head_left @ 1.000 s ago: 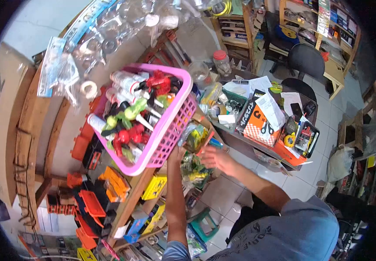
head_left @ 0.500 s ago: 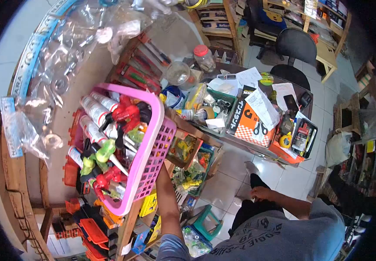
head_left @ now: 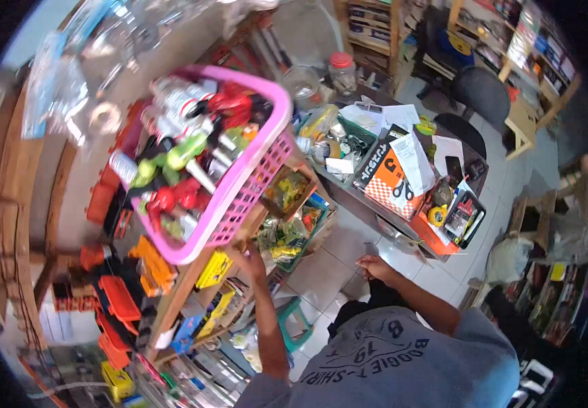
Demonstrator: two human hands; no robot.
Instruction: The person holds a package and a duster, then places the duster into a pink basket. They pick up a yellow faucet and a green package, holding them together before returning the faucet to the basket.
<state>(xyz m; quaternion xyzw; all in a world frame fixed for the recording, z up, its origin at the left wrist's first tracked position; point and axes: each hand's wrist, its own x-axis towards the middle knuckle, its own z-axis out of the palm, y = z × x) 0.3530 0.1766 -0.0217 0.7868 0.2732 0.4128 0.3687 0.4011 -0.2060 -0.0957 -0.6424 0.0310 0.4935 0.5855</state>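
My left hand (head_left: 245,257) is at the edge of a wooden shelf (head_left: 184,294), just below a pink plastic basket (head_left: 277,146). Its thumb stands apart from the fingers, and the hand looks open, though slightly blurred. White spray cans (head_left: 178,98) and red (head_left: 175,196) and green (head_left: 186,151) trigger sprayer heads fill the basket. My right hand (head_left: 374,267) hangs in front of my body above the tiled floor, its fingers curled closed. Whether anything small is inside that hand is hidden.
A desk to the right carries an orange box (head_left: 390,178), papers (head_left: 413,163), a green crate (head_left: 355,173) and a black tray of tools (head_left: 466,224). Orange toolboxes (head_left: 118,299) sit below left. A green stool (head_left: 296,325) stands on the floor. Plastic-bagged parts (head_left: 63,95) hang upper left.
The view has shifted, so the basket appears higher and farther right. My left hand, mostly hidden behind the basket before, now shows below it. My right hand appears farther left and higher.
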